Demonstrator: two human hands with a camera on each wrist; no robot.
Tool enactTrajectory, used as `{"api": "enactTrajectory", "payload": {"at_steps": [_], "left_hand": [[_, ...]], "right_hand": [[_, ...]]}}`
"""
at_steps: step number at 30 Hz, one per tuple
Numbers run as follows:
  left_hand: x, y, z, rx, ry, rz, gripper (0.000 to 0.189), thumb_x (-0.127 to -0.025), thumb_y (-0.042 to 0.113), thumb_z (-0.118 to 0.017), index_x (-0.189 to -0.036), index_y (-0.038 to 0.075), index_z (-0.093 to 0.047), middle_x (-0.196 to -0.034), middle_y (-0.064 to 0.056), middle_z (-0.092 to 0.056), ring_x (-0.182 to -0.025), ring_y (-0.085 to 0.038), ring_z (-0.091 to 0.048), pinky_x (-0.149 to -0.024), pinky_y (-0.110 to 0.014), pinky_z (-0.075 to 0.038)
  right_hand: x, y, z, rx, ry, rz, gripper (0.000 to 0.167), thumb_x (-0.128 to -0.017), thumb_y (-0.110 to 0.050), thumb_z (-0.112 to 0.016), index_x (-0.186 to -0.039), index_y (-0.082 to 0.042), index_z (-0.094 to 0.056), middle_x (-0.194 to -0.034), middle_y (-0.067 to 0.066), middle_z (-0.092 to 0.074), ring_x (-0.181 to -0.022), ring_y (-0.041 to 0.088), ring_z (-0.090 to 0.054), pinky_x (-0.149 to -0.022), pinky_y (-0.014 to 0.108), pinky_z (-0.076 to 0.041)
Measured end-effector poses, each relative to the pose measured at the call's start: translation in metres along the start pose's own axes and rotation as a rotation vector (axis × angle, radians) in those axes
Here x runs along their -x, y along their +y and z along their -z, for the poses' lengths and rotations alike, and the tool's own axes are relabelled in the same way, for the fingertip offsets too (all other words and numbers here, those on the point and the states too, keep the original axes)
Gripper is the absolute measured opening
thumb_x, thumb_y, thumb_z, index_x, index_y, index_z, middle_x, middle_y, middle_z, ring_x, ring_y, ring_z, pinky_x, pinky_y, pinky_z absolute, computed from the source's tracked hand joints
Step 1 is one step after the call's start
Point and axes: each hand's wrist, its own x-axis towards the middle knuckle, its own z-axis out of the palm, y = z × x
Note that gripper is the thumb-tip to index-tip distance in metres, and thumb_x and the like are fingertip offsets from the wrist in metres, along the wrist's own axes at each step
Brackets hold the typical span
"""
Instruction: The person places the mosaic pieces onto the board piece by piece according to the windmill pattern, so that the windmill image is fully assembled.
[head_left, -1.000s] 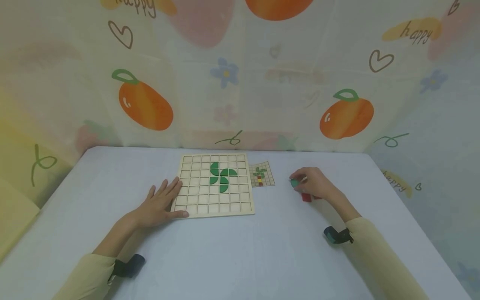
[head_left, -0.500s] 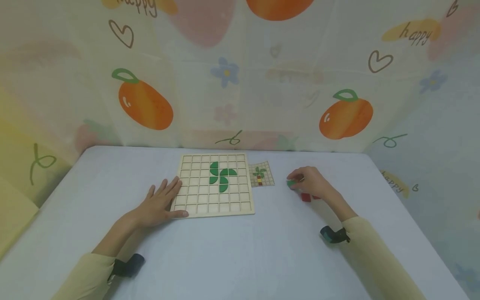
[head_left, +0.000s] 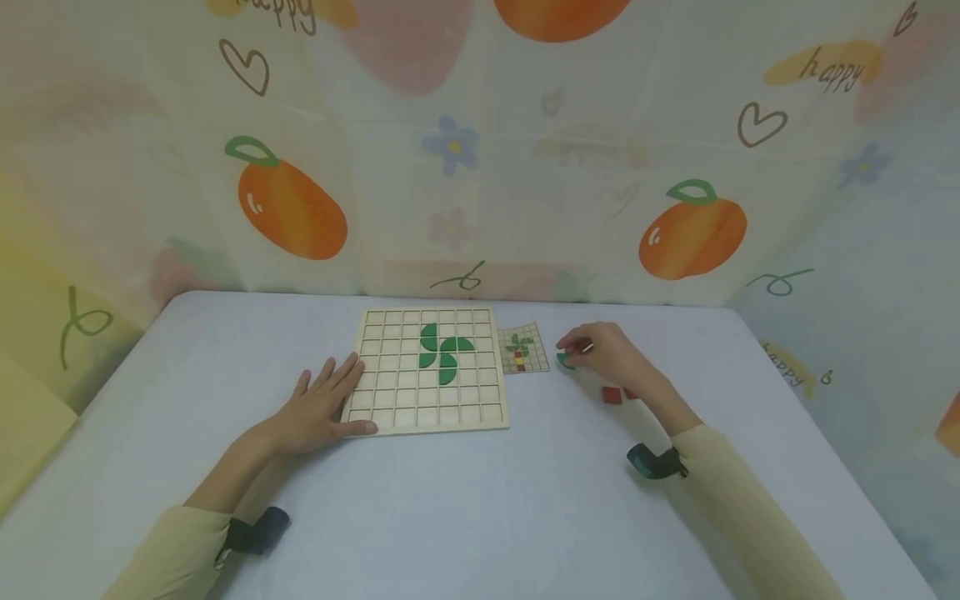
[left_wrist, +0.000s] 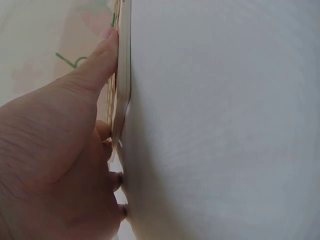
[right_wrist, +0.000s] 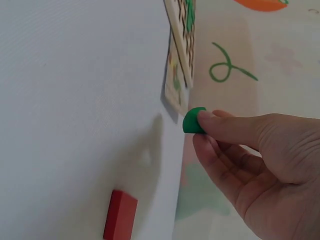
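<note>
A square wooden grid board (head_left: 390,400) lies on the white table, with several green quarter-round pieces (head_left: 447,375) set in its cells in a pinwheel shape. My left hand (head_left: 311,412) rests at the board's left edge, its fingers spread and straight; in the left wrist view the thumb (left_wrist: 102,57) lies along the rim. Between thumb and fingers, my right hand (head_left: 609,354) pinches a green quarter-round piece (right_wrist: 192,121), held above the table to the right of the small pattern card (head_left: 536,358). The card shows a green pinwheel with yellow and red squares below it.
Two red blocks lie near the right forearm: one red block (head_left: 612,396) in full view, the other (head_left: 631,393) partly covered by the hand. A patterned cloth (head_left: 555,208) hangs behind the table's far edge.
My right hand has moved left toward the pattern card with the green piece, uncovering more of the red blocks. The left hand and the board have stayed put.
</note>
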Motion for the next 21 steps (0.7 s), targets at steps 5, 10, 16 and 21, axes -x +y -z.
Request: {"api": "enactTrajectory", "payload": {"at_steps": [5, 10, 16, 21], "left_hand": [[-0.001, 0.000, 0.000, -0.011, -0.001, 0.000, 0.105, -0.085, 0.058, -0.066, -0.155, -0.001, -0.016, -0.163, -0.020, -0.007, -0.146, -0.047, 0.003, -0.112, -0.066, 0.008], [-0.001, 0.000, 0.001, -0.017, -0.002, 0.002, 0.105, -0.085, 0.059, -0.066, -0.155, -0.001, -0.016, -0.162, -0.021, -0.007, -0.146, -0.048, 0.002, -0.111, -0.066, 0.008], [0.000, 0.000, 0.001, -0.020, 0.004, -0.004, 0.105, -0.085, 0.059, -0.066, -0.155, -0.002, -0.017, -0.162, -0.022, -0.008, -0.146, -0.049, 0.001, -0.111, -0.067, 0.007], [0.000, 0.001, 0.001, -0.016, 0.005, -0.001, 0.105, -0.085, 0.058, -0.066, -0.155, -0.002, -0.017, -0.162, -0.022, -0.008, -0.146, -0.049, 0.001, -0.111, -0.068, 0.007]], "right_hand": [[-0.007, -0.007, -0.002, -0.014, -0.002, 0.007, 0.023, -0.084, 0.002, -0.073, -0.107, 0.002, -0.072, -0.097, 0.011, -0.071, -0.089, 0.024, -0.065, -0.078, 0.035, -0.057], [-0.016, -0.015, -0.006, -0.028, -0.005, 0.006, 0.023, -0.085, 0.001, -0.074, -0.108, 0.000, -0.072, -0.098, 0.010, -0.070, -0.089, 0.023, -0.065, -0.078, 0.034, -0.056], [-0.025, -0.023, -0.014, -0.043, -0.009, 0.060, 0.024, -0.084, 0.001, -0.074, -0.108, 0.002, -0.072, -0.098, 0.011, -0.071, -0.089, 0.023, -0.065, -0.078, 0.033, -0.056], [-0.034, -0.035, -0.022, -0.081, -0.002, 0.081, 0.024, -0.084, 0.003, -0.073, -0.109, 0.003, -0.071, -0.097, 0.011, -0.071, -0.089, 0.023, -0.066, -0.078, 0.034, -0.056]]}}
